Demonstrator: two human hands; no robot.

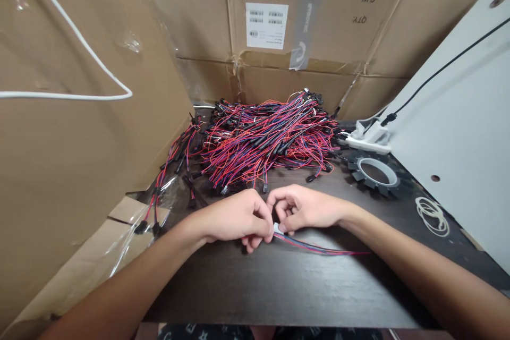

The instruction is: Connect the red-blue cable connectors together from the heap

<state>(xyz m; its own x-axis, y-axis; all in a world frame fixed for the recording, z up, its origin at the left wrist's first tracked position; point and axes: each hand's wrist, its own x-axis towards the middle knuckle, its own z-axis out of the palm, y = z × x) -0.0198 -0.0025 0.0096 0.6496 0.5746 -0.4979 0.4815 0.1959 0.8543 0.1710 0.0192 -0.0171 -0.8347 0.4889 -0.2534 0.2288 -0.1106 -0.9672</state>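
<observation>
Head view. The landmark is the heap of red, blue and black wire harnesses (266,143) on the dark tabletop (247,297). Directly in front of the heap, on the side nearest me, my two hands meet over a thin bundle of red, blue and dark wires (319,249). My left hand (243,218) pinches the bundle between thumb and fingers beside a small white piece (278,229). My right hand (298,210) is curled, its thumb against the white piece; whether its fingers close on the far side I cannot tell. The bundle's free length runs rightward, beneath my right wrist.

Left of the heap, separate harnesses (169,151) with black connectors (141,227) trail toward me. To the heap's right lie a roll of grey tape (381,189), short strips projecting around its rim, and, just behind the roll, a white power strip (368,143). Farther right of the heap and nearer me is a coiled off-white cord (432,217). Behind the heap stands a cardboard box (271,79) with inverted print.
</observation>
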